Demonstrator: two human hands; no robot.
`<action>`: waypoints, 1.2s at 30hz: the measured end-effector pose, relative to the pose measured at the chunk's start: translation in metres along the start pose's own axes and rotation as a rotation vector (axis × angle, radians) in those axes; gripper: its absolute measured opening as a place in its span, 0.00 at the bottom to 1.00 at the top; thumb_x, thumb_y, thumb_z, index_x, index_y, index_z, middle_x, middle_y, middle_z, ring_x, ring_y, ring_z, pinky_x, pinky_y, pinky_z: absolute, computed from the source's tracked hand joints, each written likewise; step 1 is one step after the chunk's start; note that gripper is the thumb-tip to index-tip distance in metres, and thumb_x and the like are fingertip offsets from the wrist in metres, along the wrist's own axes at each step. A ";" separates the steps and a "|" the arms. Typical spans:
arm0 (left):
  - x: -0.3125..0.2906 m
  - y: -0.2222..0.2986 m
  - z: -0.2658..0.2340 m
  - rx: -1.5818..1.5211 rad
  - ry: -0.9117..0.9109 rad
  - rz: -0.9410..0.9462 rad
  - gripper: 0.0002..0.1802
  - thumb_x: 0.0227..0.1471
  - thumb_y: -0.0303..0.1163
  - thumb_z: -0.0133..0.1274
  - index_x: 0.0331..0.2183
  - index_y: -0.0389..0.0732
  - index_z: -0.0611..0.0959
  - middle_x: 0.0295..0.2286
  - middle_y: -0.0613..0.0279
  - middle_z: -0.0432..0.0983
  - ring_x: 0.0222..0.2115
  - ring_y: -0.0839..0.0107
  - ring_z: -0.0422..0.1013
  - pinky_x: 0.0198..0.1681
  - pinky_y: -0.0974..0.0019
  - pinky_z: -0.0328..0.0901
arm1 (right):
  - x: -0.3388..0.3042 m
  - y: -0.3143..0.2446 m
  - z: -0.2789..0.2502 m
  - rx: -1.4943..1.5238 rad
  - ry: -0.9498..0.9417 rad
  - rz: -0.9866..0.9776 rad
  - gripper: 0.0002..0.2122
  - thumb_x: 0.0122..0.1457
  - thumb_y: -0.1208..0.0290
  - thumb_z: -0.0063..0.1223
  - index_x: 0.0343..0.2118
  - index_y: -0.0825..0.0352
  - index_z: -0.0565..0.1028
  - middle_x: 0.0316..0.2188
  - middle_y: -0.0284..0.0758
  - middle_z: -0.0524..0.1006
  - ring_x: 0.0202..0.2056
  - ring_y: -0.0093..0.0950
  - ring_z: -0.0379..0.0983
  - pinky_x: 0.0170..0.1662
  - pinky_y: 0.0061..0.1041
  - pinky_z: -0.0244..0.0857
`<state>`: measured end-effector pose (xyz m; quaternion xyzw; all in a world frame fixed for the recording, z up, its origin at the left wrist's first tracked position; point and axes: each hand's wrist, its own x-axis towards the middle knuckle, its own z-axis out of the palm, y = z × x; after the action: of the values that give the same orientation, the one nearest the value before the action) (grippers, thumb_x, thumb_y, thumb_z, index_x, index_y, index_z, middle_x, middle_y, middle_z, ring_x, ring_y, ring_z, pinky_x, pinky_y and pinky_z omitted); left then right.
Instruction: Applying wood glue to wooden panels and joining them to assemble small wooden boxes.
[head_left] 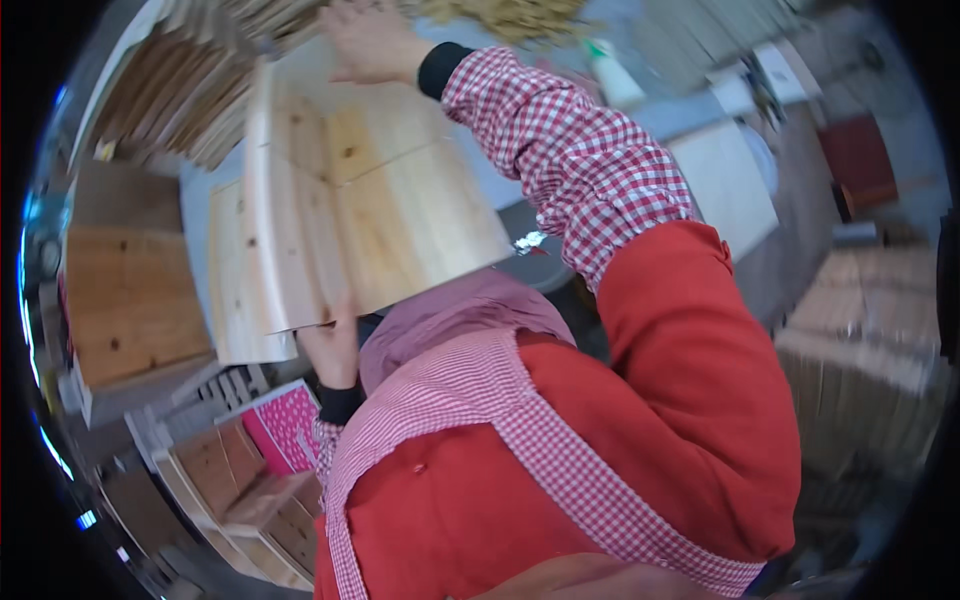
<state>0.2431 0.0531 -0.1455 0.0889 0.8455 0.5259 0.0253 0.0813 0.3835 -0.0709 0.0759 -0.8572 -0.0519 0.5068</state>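
A pale pine wooden piece (pixel 410 215) lies in front of me, made of a broad panel and an upright side board (pixel 290 215) that meet at an angle. It looks like part of a box or drawer. My left hand (pixel 335 345) grips its near edge beside the side board, the fingers partly hidden by the wood. Over the far end, my right hand (pixel 372 42) is stretched out with its fingers apart, slightly blurred; whether it touches the panel I cannot tell. Another pine board (pixel 235 285) lies at the left under the piece.
Stacked thin boards (pixel 175 95) stand at the far left. A pine box (pixel 135 305) is at the left, with more wooden boxes (pixel 240 480) below. Wood shavings or strips (pixel 505 18) and a white bottle (pixel 613 75) lie far back. Board stacks (pixel 865 310) stand at the right.
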 end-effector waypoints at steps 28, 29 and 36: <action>-0.068 0.143 0.296 -1.156 -1.309 -0.741 0.18 0.57 0.29 0.50 0.49 0.35 0.72 0.47 0.55 0.72 0.44 0.62 0.73 0.50 0.59 0.67 | -0.245 0.095 -0.390 -0.285 -0.666 0.647 0.29 0.53 0.56 0.58 0.51 0.75 0.68 0.50 0.54 0.70 0.52 0.48 0.67 0.54 0.38 0.60; -0.058 0.135 0.284 -1.128 -1.218 -0.750 0.18 0.57 0.29 0.50 0.49 0.35 0.72 0.47 0.55 0.72 0.44 0.62 0.73 0.50 0.59 0.67 | -0.233 0.095 -0.386 -0.221 -0.652 0.709 0.29 0.52 0.58 0.60 0.51 0.75 0.68 0.49 0.53 0.71 0.50 0.46 0.68 0.52 0.36 0.62; -0.026 0.100 0.191 -1.200 -1.069 -0.505 0.19 0.58 0.32 0.50 0.50 0.35 0.72 0.46 0.54 0.73 0.47 0.65 0.71 0.50 0.60 0.66 | -0.130 0.062 -0.323 0.288 -0.660 0.775 0.20 0.52 0.63 0.62 0.42 0.72 0.71 0.38 0.46 0.76 0.41 0.34 0.73 0.45 0.33 0.65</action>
<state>0.3071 0.2606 -0.1430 0.1055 0.2912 0.7519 0.5819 0.4218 0.4642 -0.0173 -0.1981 -0.9347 0.2366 0.1763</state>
